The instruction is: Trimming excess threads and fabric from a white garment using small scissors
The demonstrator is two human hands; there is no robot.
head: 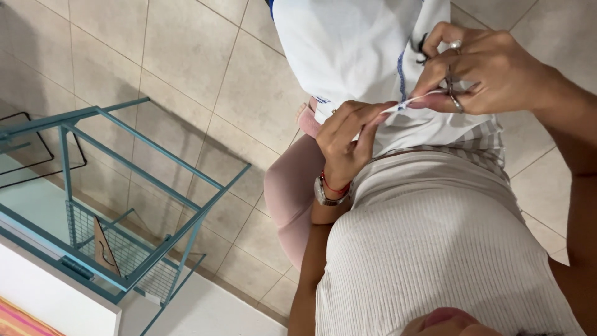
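A white garment (354,43) with thin blue trim lies across my lap and hangs toward the tiled floor. My left hand (345,134), with a watch and a red cord at the wrist, pinches a fold of the white fabric. My right hand (482,71) holds small scissors (449,84) with black finger loops. Their blades meet a narrow white strip of the garment stretched between the two hands. Part of the scissors is hidden by my fingers.
A teal metal frame rack (130,205) with a wire-mesh basket stands at the lower left on the beige tiled floor (186,74). A white surface (56,298) lies below it. My knee in pink leggings (289,193) juts out beside the rack.
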